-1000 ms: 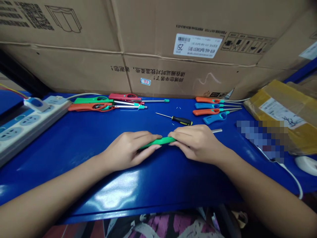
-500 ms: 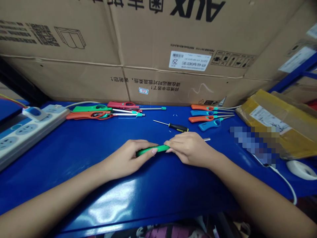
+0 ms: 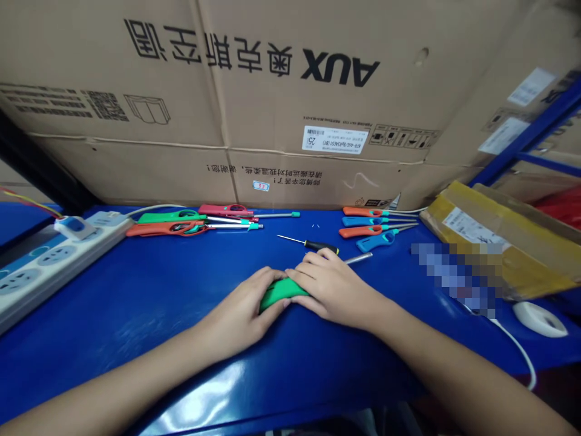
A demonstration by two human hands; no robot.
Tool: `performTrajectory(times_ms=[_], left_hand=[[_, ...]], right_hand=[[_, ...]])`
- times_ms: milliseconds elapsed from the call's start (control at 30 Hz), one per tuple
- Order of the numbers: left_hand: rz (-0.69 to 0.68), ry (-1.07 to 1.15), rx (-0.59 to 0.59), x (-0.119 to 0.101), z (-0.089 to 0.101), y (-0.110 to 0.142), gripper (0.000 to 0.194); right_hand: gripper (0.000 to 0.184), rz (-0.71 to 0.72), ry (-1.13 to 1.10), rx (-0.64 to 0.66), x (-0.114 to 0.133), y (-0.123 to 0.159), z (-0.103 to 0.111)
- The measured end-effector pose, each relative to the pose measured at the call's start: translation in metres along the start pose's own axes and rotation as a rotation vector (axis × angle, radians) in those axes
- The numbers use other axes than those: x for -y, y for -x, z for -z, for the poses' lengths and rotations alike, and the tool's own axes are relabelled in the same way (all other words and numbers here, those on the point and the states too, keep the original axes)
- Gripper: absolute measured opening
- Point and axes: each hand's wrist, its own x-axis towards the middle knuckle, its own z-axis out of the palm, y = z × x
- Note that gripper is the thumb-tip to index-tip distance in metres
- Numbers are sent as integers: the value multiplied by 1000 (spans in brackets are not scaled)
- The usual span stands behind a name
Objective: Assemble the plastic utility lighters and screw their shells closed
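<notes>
A green long-nosed lighter (image 3: 282,292) is held between both hands above the blue tabletop. My left hand (image 3: 247,306) grips its left end, thumb along the near side. My right hand (image 3: 333,287) is wrapped over the other end and hides much of it. From behind the right hand a metal barrel (image 3: 359,258) pokes out to the right. Just beyond that hand lies a screwdriver (image 3: 320,246) with a black and yellow handle, its tip pointing left.
Several lighters, including a green one (image 3: 166,217), lie at the back left. More, among them an orange one (image 3: 362,231), sit at the back right. A power strip (image 3: 97,242) runs along the left; a yellow-taped box (image 3: 481,236) and a white roll-like object (image 3: 540,319) are on the right.
The green lighter has been turned so its broad side shows, and more of the metal barrel is visible. Both hands stay closed on it. The camera view has tilted up slightly.
</notes>
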Motion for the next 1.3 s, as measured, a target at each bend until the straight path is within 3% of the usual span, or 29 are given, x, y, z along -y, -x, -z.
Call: performTrajectory(times_ms=[167, 233, 367, 467, 667, 833, 1000, 1167, 1300], left_hand=[[-30, -59, -30, 1, 13, -4, 46], [-43, -146, -79, 10, 28, -8, 46], [-7, -520, -254, 39, 61, -16, 38], [189, -836, -280, 57, 82, -19, 33], [403, -930, -300, 65, 114, -12, 40], [512, -940, -233, 74, 122, -8, 47], [532, -952, -131, 80, 122, -9, 40], [545, -985, -120, 80, 126, -9, 46], [553, -1023, -76, 80, 127, -10, 40]], right_hand=[[23, -86, -32, -81, -34, 8, 13], [24, -188, 39, -148, -59, 16, 19], [28, -503, 129, -239, -110, 39, 22], [27, -631, 122, -280, -139, 53, 15], [40, -735, 28, -302, -168, 62, -9], [53, -825, 16, -296, -174, 64, -19], [57, -852, 41, -383, -163, 57, -15], [51, -681, 12, -432, -137, 40, -10], [41, -481, -30, -373, -110, 28, -10]])
